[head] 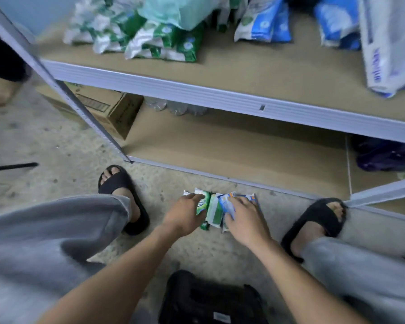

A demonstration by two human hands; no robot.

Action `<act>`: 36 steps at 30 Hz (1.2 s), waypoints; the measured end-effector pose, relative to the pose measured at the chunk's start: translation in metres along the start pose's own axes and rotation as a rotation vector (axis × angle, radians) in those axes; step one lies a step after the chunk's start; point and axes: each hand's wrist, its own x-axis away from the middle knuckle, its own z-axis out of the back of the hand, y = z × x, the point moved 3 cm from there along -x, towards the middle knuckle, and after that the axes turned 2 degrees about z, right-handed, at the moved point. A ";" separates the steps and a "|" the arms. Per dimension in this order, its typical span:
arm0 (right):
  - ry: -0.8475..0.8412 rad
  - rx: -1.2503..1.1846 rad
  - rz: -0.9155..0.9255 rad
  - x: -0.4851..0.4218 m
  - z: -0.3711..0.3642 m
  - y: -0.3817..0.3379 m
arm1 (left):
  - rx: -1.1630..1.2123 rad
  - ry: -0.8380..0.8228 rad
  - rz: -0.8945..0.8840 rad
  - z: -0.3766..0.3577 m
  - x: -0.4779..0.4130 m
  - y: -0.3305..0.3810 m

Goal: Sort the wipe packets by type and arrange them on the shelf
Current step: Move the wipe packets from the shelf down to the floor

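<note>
The shelf (197, 90) fills the upper half of the view. Its upper board carries a green pile (150, 40) toward the left end, a blue pile (267, 24) further right and a large white sack (384, 43) at the right edge. The lower board (243, 150) has a carton (112, 111) at its left corner. On the floor (56, 141), just off the lower board's front edge and between the person's sandalled feet, a few loose packets lie side by side in a short row running left to right. Each has its long axis pointing roughly from the person toward the shelf, and their ends are a little uneven. The left hand (187, 212) is on the left end of the row, fingers curled over the far end of a green packet (214, 212), which it seems to grip. The right hand (246, 218) covers a blue packet (227, 203) at the right end, fingers bent over its top. Whether it has closed on the packet or only presses it I cannot tell. The coming move probably turns on the match between hands and piles. The green pile lies up and left of the left hand, and the blue pile up and slightly right of the right hand. Each hand looks nearer its own type, so the lift should need no crossing. A black bag (208, 298) sits at the near edge.
</note>
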 end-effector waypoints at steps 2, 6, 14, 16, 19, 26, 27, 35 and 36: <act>0.098 -0.036 0.042 0.009 0.023 -0.011 | -0.011 0.059 -0.052 0.024 0.009 0.011; 0.279 -0.116 0.109 0.031 0.076 -0.037 | -0.050 0.193 -0.133 0.076 0.028 0.030; 0.503 -0.173 0.262 0.060 0.166 -0.070 | -0.265 0.459 -0.307 0.174 0.071 0.059; 0.557 -0.170 0.294 0.056 0.191 -0.076 | -0.298 0.523 -0.323 0.198 0.077 0.061; 0.632 -0.146 0.321 0.049 0.228 -0.083 | -0.316 0.618 -0.341 0.232 0.083 0.060; 0.663 -0.082 0.326 0.009 0.275 -0.078 | -0.156 0.824 -0.263 0.288 0.072 0.057; 0.668 -0.079 0.318 0.001 0.280 -0.076 | -0.119 0.847 -0.242 0.293 0.068 0.056; 0.715 -0.180 0.279 -0.062 0.302 -0.070 | 0.114 0.935 -0.149 0.319 0.016 0.050; 0.718 -0.193 0.280 -0.069 0.304 -0.071 | 0.128 0.938 -0.142 0.321 0.011 0.050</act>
